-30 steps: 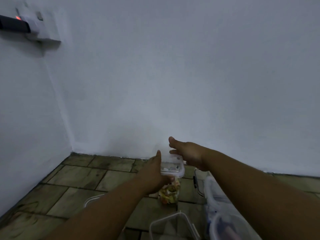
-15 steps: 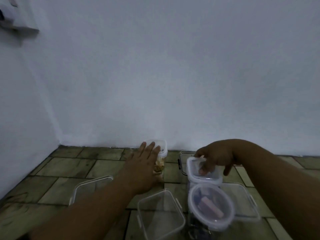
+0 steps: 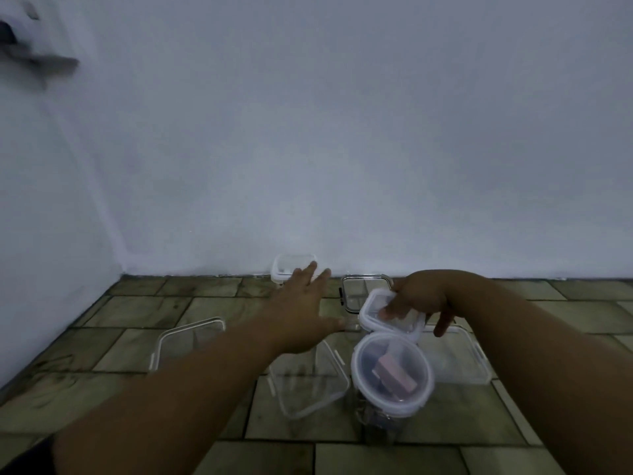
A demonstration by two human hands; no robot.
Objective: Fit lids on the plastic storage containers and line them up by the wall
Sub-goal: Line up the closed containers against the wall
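Mossy tiled floor (image 3: 144,303) by white wall (image 3: 342,166): our left hand (image 3: 301,310) hovers spread near the small clear lidded box (image 3: 291,269) already at the wall, right hand (image 3: 421,296) grips a white-rimmed square plastic container (image 3: 371,308), which we'd next set beside it.

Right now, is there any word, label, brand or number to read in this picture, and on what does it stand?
None: no text can be read.
Round container, small white-rimmed container in the right hand, container by the wall: no print shows.
Wall fitting: too blurred to read.
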